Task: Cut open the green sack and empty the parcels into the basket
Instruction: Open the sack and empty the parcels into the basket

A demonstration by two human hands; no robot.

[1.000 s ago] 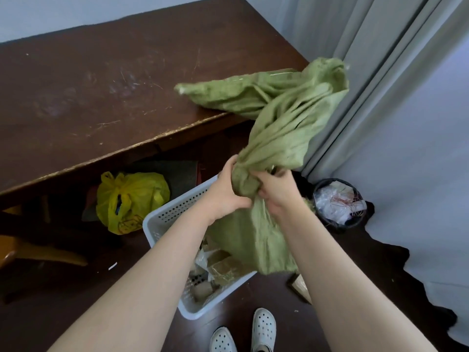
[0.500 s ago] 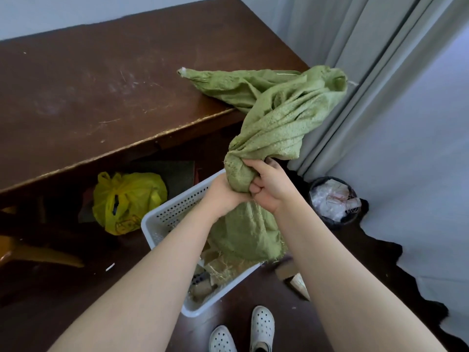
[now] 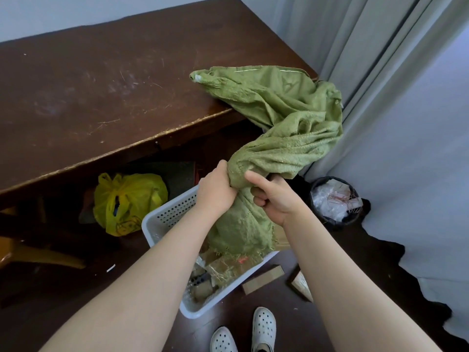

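Above the white perforated basket (image 3: pixel 162 219), both hands grip the green sack (image 3: pixel 284 118) at a bunched neck. Left hand (image 3: pixel 215 191): fist closed around the gathered cloth from the left side. Right hand (image 3: pixel 276 196): lower fingers curled into the cloth, the index finger extended across the front of the bunch. The two hands sit just beside each other with the twisted fabric between them.

Sack condition: limp and crumpled. Its upper part rises from the grip, folds over and drapes onto the near right corner of the dark wooden table (image 3: pixel 101 85), one pointed end lying on the tabletop. Its lower part hangs below the hands, and the frayed open edge reaches down into the basket.

Basket contents: several parcels (image 3: pixel 223 268) in brown and clear wrapping, piled at the near end (exact count cannot be told). One brown parcel on the floor (image 3: pixel 262 279) lies just beside the basket's right rim, and a second flat item lies further right, partly hidden by the right forearm.

Surroundings: a knotted yellow plastic bag (image 3: pixel 127 201) under the table, left of the basket; a black waste bin (image 3: pixel 335 201) with a clear liner beside the grey curtain (image 3: pixel 368 72); white perforated shoes (image 3: pixel 264 329) on the dark floor at the lower edge.
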